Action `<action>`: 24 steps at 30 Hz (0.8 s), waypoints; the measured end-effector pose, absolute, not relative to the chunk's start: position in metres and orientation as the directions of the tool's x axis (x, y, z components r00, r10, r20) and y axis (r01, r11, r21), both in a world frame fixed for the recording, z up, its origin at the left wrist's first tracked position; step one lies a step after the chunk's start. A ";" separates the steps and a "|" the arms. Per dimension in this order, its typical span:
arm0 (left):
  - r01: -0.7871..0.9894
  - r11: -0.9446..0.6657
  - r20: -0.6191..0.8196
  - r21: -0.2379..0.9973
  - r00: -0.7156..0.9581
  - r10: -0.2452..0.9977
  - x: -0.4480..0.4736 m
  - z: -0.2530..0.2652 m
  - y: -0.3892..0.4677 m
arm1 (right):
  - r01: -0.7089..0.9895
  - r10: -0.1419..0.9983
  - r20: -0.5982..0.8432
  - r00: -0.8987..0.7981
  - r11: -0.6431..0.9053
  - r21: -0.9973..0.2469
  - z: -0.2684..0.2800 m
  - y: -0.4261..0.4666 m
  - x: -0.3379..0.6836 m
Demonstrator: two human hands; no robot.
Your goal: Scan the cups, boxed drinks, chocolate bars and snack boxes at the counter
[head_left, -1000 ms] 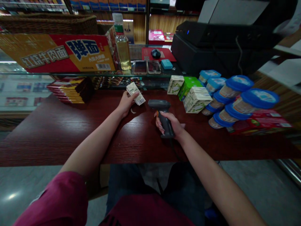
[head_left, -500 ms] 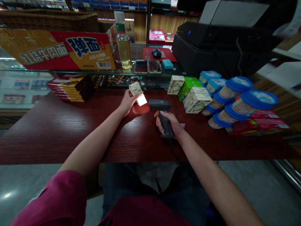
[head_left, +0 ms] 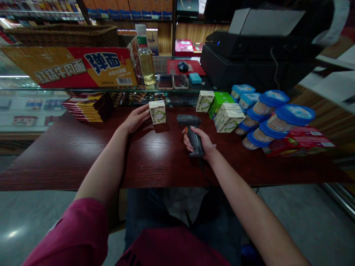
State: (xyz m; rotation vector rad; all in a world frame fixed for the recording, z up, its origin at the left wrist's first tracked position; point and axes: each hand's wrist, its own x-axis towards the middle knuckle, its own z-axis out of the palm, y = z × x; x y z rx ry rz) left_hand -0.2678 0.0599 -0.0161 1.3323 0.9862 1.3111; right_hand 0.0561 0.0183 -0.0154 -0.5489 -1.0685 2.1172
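A small white-and-green drink carton (head_left: 158, 112) stands upright on the dark red wooden counter (head_left: 155, 166). Beside its left side is my left hand (head_left: 137, 118), fingers stretched out and not wrapped round it; the fingertips reach the carton's edge, and whether they touch it I cannot tell. In my right hand (head_left: 201, 142) is a black barcode scanner (head_left: 195, 136), gripped by its handle, its head to the right of the carton. The scanner's cable drops toward the counter's front edge. On the right stand similar cartons (head_left: 229, 117) and a bright green carton (head_left: 220, 102).
Blue-lidded cups (head_left: 273, 118) are stacked at right, by a red package (head_left: 302, 142). Flat yellow-and-red packs (head_left: 87, 107) lie at left. Behind are a noodle box (head_left: 72, 68), a bottle (head_left: 146, 61), two phones (head_left: 165, 82), a mouse (head_left: 183, 66) and a black machine (head_left: 244, 62).
The carton, earlier held tilted in my left hand under the scanner's bright light, now stands on the counter. My left hand has let go and drawn left. The light on the carton is gone.
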 end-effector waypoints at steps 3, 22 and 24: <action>-0.072 -0.199 0.208 0.977 0.155 0.966 -0.272 -0.018 0.058 | -0.394 0.754 -0.063 -0.653 -0.410 -0.822 -0.015 0.020 0.053; 0.240 -0.297 0.342 0.924 -0.172 0.924 -0.320 -0.027 -0.022 | -0.436 0.794 -0.049 -0.606 -0.384 -0.814 -0.018 0.013 -0.053; 0.238 -0.259 0.309 0.936 -0.206 0.928 -0.345 -0.025 -0.045 | -0.421 0.759 -0.055 -0.648 -0.418 -0.805 -0.019 0.006 -0.082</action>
